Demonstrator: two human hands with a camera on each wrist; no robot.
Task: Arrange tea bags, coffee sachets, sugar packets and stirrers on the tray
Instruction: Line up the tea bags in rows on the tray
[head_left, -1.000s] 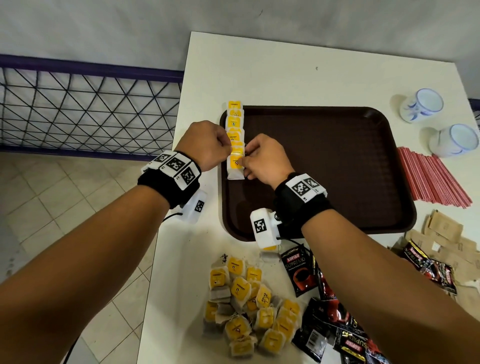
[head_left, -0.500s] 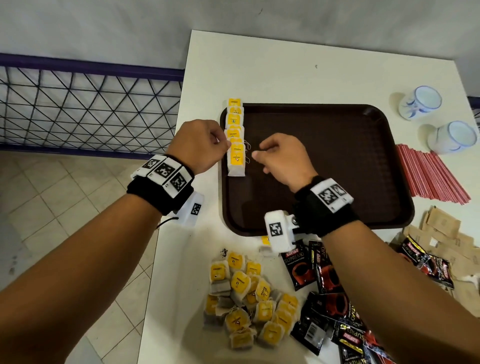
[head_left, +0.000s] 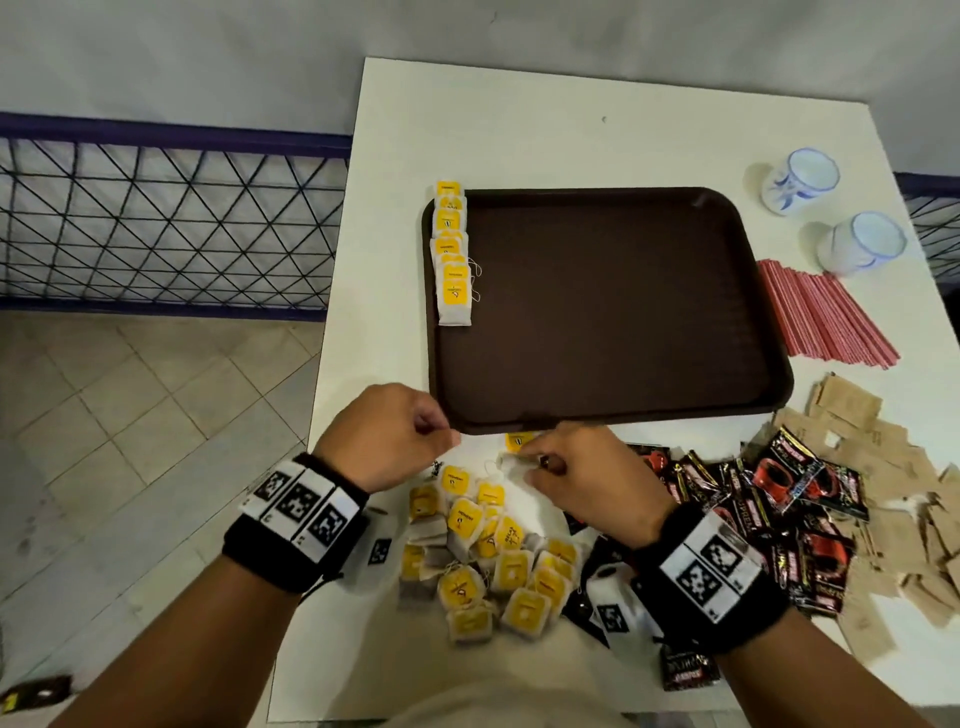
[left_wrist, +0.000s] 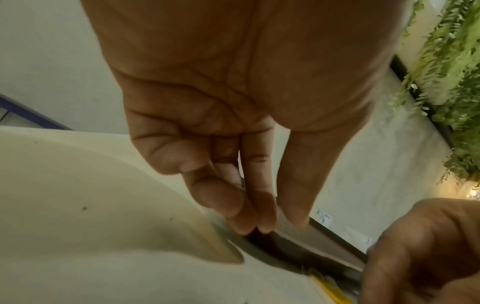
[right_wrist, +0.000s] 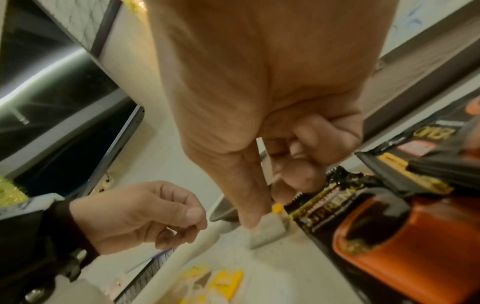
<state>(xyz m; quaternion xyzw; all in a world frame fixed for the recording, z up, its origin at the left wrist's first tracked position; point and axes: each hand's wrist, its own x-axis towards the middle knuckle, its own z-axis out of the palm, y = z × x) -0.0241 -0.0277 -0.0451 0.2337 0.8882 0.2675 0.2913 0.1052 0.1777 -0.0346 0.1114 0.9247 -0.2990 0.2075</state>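
Note:
A brown tray (head_left: 613, 312) lies on the white table, with a row of yellow-tagged tea bags (head_left: 453, 260) overlapping along its left edge. In front of the tray my right hand (head_left: 519, 462) pinches a loose tea bag (head_left: 506, 464) that still lies on the table; in the right wrist view my thumb presses on this tea bag (right_wrist: 267, 230). Just left of it, my left hand (head_left: 441, 431) hovers with loosely curled fingers (left_wrist: 249, 197) and holds nothing. Below both hands is a pile of tea bags (head_left: 488, 556).
Black and red coffee sachets (head_left: 779, 493) lie at the front right, with brown sugar packets (head_left: 857, 415) beyond them. Red stirrers (head_left: 821, 317) lie right of the tray, and two white cups (head_left: 800, 179) stand behind them. The table's left edge drops to a tiled floor.
Both hands have drawn back from the row of tea bags on the tray to the table in front of it. My right hand now pinches a loose tea bag there.

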